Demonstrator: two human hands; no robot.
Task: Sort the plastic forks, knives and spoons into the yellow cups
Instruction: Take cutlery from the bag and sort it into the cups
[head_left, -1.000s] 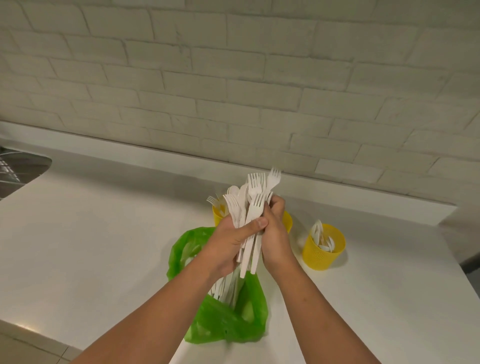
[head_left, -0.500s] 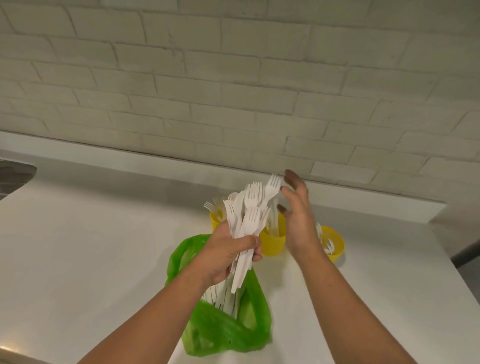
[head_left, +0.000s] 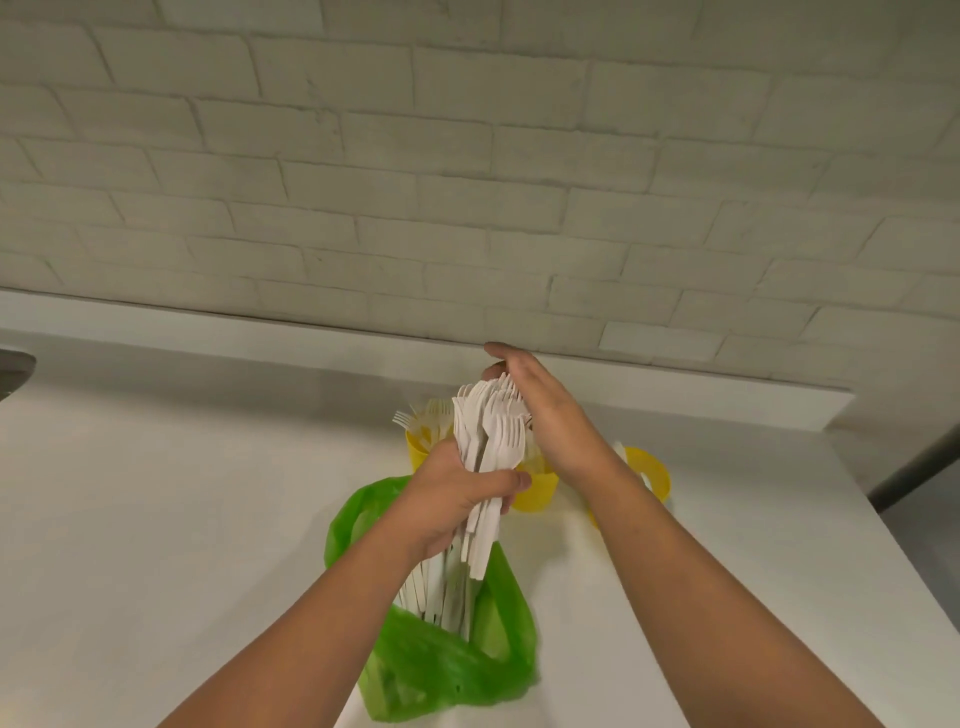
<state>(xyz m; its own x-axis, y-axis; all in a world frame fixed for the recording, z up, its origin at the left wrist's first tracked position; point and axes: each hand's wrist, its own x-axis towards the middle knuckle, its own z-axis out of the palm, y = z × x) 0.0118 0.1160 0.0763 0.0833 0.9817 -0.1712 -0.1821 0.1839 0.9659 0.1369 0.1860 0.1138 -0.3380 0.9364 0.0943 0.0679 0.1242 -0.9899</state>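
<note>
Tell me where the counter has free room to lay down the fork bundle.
Bare counter lies left of the green bag, toward the sink, and right of the rightmost yellow cup. Crowded around the three cups and the bag.

text: none readable | labels: none (cups, bag plain)

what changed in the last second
The right hand let go of the cutlery bundle, lifted away open, and now lies over the fork heads at its top. The left hand still grips the bundle; green bag and yellow cups stay put.
</note>
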